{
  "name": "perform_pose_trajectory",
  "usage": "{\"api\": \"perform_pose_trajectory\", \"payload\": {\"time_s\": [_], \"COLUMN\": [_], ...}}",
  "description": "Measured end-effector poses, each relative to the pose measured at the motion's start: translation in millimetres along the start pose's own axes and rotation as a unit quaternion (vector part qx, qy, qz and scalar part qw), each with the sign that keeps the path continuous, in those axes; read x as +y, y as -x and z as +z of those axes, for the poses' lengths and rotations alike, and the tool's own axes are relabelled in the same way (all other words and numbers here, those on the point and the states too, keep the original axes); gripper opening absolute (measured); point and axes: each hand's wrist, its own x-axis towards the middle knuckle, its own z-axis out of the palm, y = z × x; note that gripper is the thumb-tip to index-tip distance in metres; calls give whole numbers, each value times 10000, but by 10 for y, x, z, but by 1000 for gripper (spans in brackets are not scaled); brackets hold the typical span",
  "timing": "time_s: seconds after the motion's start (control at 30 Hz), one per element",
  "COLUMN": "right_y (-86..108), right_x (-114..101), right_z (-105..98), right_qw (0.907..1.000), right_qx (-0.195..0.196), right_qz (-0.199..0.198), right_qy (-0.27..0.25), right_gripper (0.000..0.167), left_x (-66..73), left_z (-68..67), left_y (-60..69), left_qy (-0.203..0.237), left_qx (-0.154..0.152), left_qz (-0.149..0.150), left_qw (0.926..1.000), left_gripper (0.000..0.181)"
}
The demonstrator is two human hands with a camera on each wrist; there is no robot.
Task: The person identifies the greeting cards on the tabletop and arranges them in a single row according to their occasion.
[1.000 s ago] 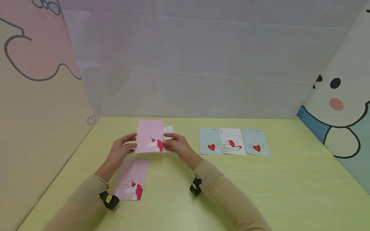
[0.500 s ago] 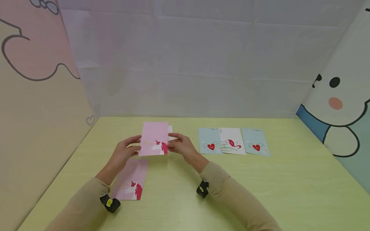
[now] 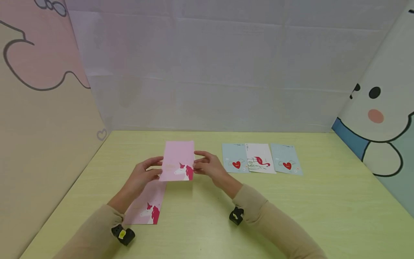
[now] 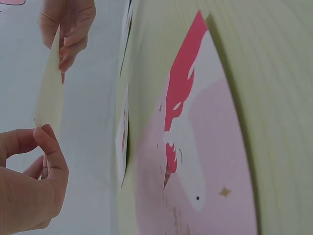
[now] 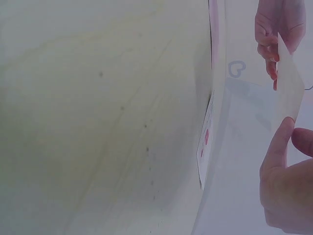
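A pink unicorn card [image 3: 177, 160] is raised above the table, held at its two side edges. My left hand [image 3: 139, 178] pinches its left edge, and my right hand [image 3: 211, 169] pinches the right edge. The wrist views show the card's pale back [image 4: 51, 93] stretched between both hands. Below and to the left, a second pink unicorn card [image 3: 147, 207] lies on the table, its upper part covered by the held card and left hand. A white card with red marks [image 5: 206, 142] lies on the table in the right wrist view; in the head view the held card hides that area.
Three cards lie in a row at the back right: a light blue heart card [image 3: 235, 158], a white flamingo card [image 3: 260, 158] and another blue heart card [image 3: 286, 159]. A pale wall [image 3: 207, 72] closes off the table's [image 3: 291, 208] back, with printed side panels.
Both hands have carried the pink unicorn card to the right and slightly toward me. It now overlaps the lower pink card's top and hides the white card behind it.
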Motion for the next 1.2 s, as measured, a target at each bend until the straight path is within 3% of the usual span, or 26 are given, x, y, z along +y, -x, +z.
{"api": "perform_pose_trajectory", "payload": {"time_s": [0.5, 0.77, 0.97, 1.1, 1.2], "right_y": [193, 313, 389, 425, 443], "right_x": [55, 89, 132, 162, 190], "right_z": [-104, -118, -118, -117, -119], "right_qw": [9990, 9977, 9965, 9957, 9949], "right_qx": [-281, -356, -415, -462, -527], "right_qz": [124, 361, 490, 543, 599], "right_qy": [334, 449, 539, 592, 614], "right_gripper": [50, 52, 52, 52, 52], "left_x": [-72, -71, -100, -108, -106], "left_z": [74, 97, 96, 91, 89], "left_y": [144, 237, 309, 348, 379], "left_qy": [58, -279, -770, -1370, -1647], "left_qx": [-385, -641, -792, -745, -704], "left_qz": [-196, -248, 141, 502, 565], "left_qw": [9990, 9972, 9938, 9865, 9822], "left_gripper": [51, 57, 55, 52, 49]}}
